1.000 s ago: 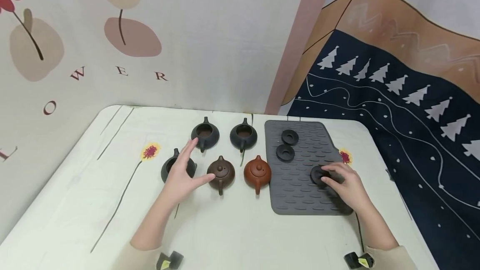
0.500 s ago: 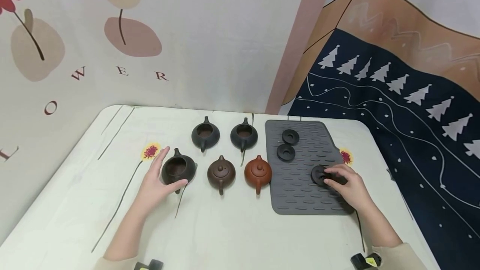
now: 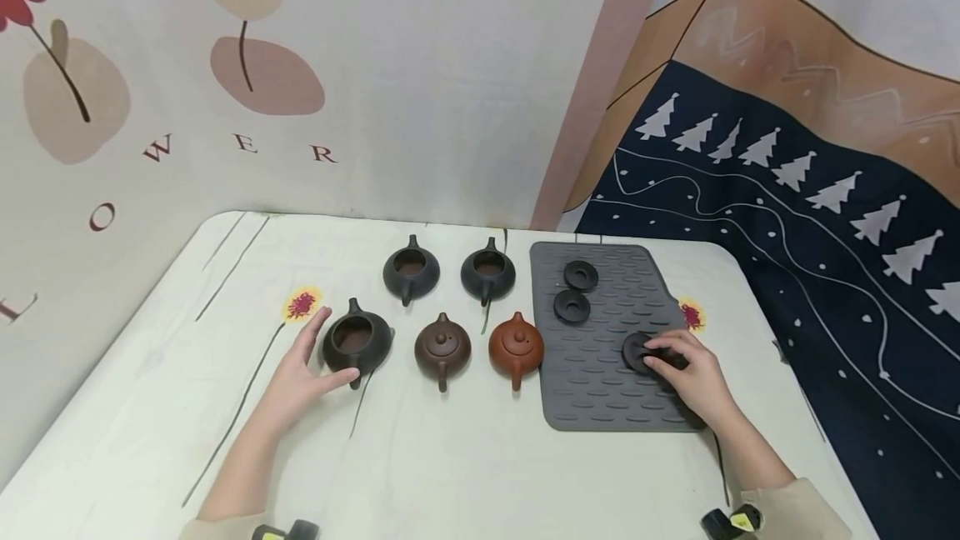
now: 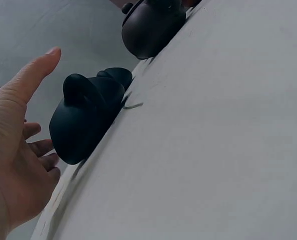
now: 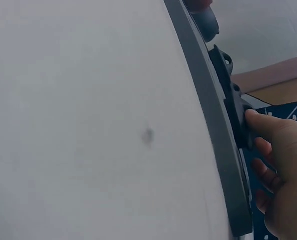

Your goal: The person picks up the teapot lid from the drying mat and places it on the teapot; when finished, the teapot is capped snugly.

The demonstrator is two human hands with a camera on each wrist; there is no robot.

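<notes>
My left hand (image 3: pixel 294 386) is spread beside a lidless black teapot (image 3: pixel 357 342), the thumb near its handle and the fingers along its left side. In the left wrist view the thumb stands apart from this teapot (image 4: pixel 86 120); whether the fingertips touch it I cannot tell. At the right, my right hand (image 3: pixel 693 377) pinches a round black teapot lid (image 3: pixel 633 352) lying on the grey ribbed mat (image 3: pixel 592 398). The thumb presses against that lid (image 5: pixel 236 120) in the right wrist view.
Two more black lids (image 3: pixel 572 306) lie at the mat's upper left. Behind are two lidless black teapots (image 3: pixel 412 283) (image 3: pixel 488 283). A brown lidded teapot (image 3: pixel 442 350) and a reddish lidded teapot (image 3: pixel 516 350) stand mid-table, the latter touching or close to the mat.
My left hand has moved left, from over the front black teapot to its left side, uncovering it. My right hand stays at the lid with hardly any shift.
</notes>
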